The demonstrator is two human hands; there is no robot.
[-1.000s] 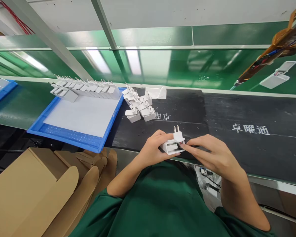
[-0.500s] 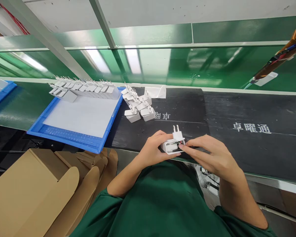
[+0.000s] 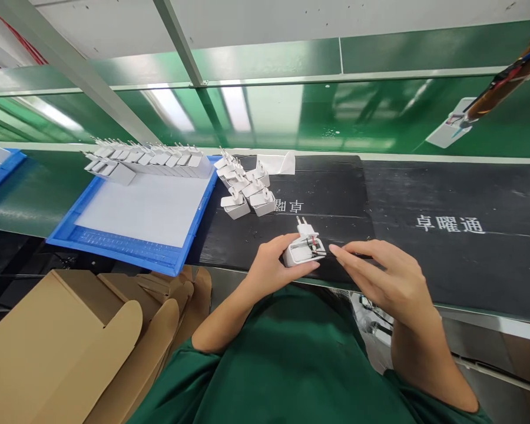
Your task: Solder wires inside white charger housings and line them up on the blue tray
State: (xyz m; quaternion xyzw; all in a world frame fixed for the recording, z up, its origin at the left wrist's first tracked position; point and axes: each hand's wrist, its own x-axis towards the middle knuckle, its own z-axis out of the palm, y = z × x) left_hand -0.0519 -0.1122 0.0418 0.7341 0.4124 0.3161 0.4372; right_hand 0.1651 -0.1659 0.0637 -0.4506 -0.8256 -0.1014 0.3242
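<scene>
My left hand [image 3: 271, 262] grips a white plug-in charger [image 3: 298, 250] from its left side, thumb below and fingers above. The charger's housing is uncovered. A two-pin plug piece [image 3: 306, 228] rises at its back, and thin red and dark wires [image 3: 313, 244] show inside. Just to the right, apart from the charger, my right hand [image 3: 386, 274] has its fingers stretched toward it, with nothing visible in them. Beyond my hands, several similar white chargers [image 3: 262, 201] stand in a cluster on the black mat [image 3: 327, 194], their pins upward.
A blue tray [image 3: 170, 259] at left holds a row of white chargers [image 3: 176, 162] along its back. Cardboard boxes [image 3: 48, 341] stand below it. A brown-wrapped tool [image 3: 503, 94] hangs at upper right before a white piece [image 3: 448, 132]. Another blue tray [image 3: 4, 171] sits far left.
My right fingertips have drawn back to the right from the wires inside the charger. My left hand has shifted the charger slightly left and tilted it. The view has moved a little.
</scene>
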